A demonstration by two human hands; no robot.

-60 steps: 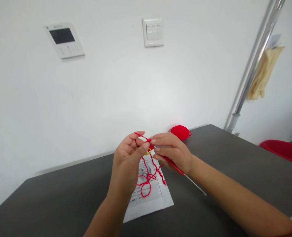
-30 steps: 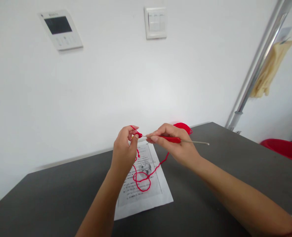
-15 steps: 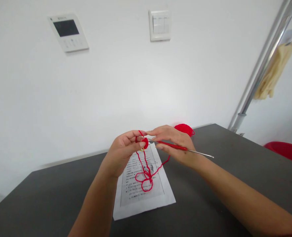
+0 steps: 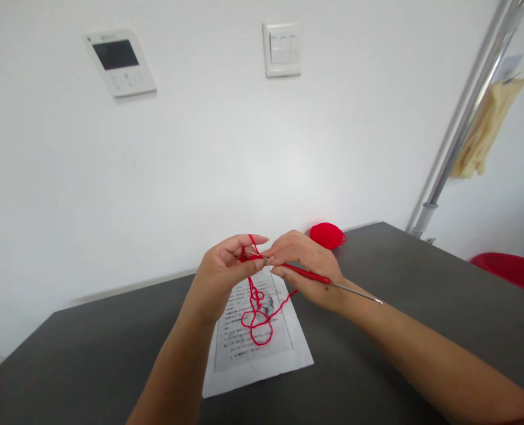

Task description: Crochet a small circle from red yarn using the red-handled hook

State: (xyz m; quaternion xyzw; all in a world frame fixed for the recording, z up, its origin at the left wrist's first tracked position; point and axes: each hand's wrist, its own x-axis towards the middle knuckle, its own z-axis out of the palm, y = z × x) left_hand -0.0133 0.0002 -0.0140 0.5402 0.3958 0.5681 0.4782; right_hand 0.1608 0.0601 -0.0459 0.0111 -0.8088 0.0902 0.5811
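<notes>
The left hand [image 4: 217, 271] pinches the red crochet piece [image 4: 254, 257] between thumb and fingers, index extended under yarn [image 4: 262, 343]; the right hand's [image 4: 310, 257] fingers close narrowly around a red-handled crochet hook [image 4: 309, 274]. Below, yarn loops overlie the printed sheet [image 4: 257, 378] on the worktop [image 4: 403, 289].

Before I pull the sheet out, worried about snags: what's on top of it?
Loops of red yarn lie on the sheet; the left hand covers its upper left, hiding anything there.

Since a second ago, my right hand [image 4: 306, 265] has met my left hand [image 4: 220, 273], baring more of the round red yarn ball [image 4: 326, 235] near the far edge of the desk [image 4: 403, 268].
</notes>
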